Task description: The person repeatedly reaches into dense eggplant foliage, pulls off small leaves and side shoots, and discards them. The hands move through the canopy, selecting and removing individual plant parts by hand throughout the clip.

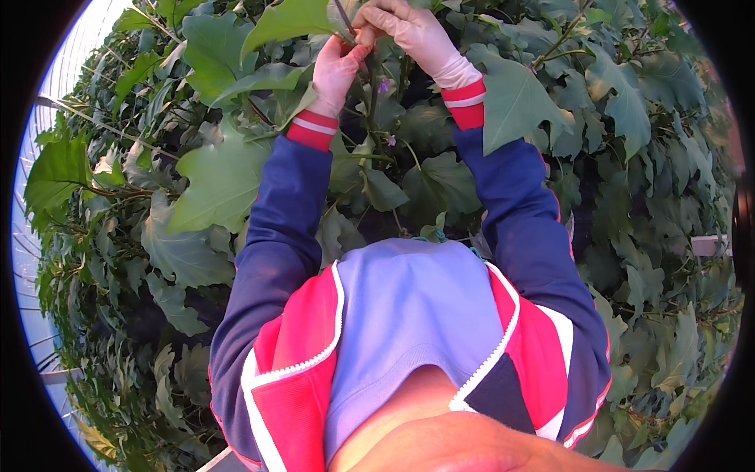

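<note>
Both hands wear thin whitish gloves and meet at the top of the view, around the upper stem (372, 88) of a leafy plant with lobed leaves and small purple flowers (384, 85). My left hand (336, 71) has its thumb and fingertips pinched together at the stem. My right hand (401, 26) reaches in from the other side, its fingers bent and touching the left fingertips. What lies between the fingertips is too small to tell. A large green leaf (289, 26) stands just left of the hands.
Dense foliage surrounds both arms; a broad leaf (513, 97) overlaps the right sleeve, and another (221, 180) lies beside the left sleeve. Thin strings (118, 133) run through the plants at the left. A pale curved greenhouse wall (29, 259) shows at the far left.
</note>
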